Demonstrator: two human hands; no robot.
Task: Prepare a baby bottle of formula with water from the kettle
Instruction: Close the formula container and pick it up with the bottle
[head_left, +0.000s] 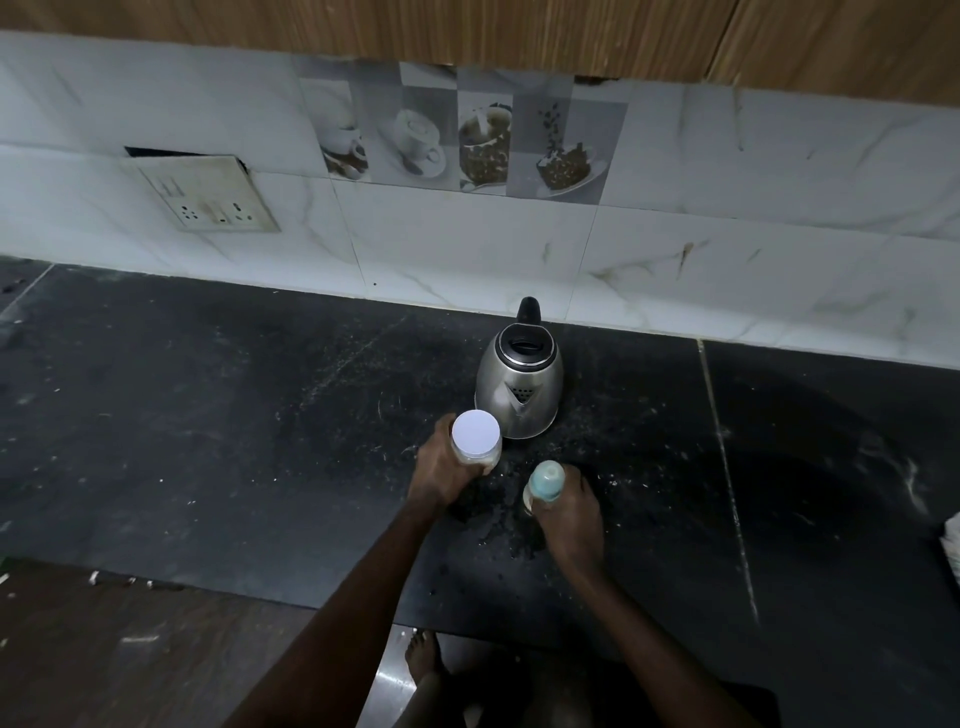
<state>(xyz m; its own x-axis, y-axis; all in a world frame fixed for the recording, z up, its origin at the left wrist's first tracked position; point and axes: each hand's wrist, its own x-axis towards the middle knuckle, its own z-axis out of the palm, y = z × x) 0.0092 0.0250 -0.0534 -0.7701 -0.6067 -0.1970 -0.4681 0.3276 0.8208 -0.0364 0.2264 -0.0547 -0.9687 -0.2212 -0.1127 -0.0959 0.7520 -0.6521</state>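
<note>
From the head camera, looking down at a dark stone bench (208, 415). Early in the task, judging by the layout: nothing opened, nothing poured.

Left hand (439, 470) wrapped round a clear formula jar (476, 436), fingers curled about its side, white lid on. Right hand (569, 512) clasped round the baby bottle (545, 480), fingers closed on its body, teal cap in place. Both containers upright, resting on the bench or held just above it; hard to say which in this dim light.

Steel kettle (519, 384) just behind the jar, spout facing forward, handle toward the tiled wall (467, 244).

Left to do, by that reading: uncap the bottle, pour water, open the jar, add powder, close, shake.

Around: a socket plate (202, 200) on the wall well to the left, something pale (953, 540) at the right edge, a bare foot (421, 654) on the floor below. Pale specks scattered over the bench between the hands. Nothing between bottle and kettle; only the jar, close to the kettle's front, likely to crowd the lift.
</note>
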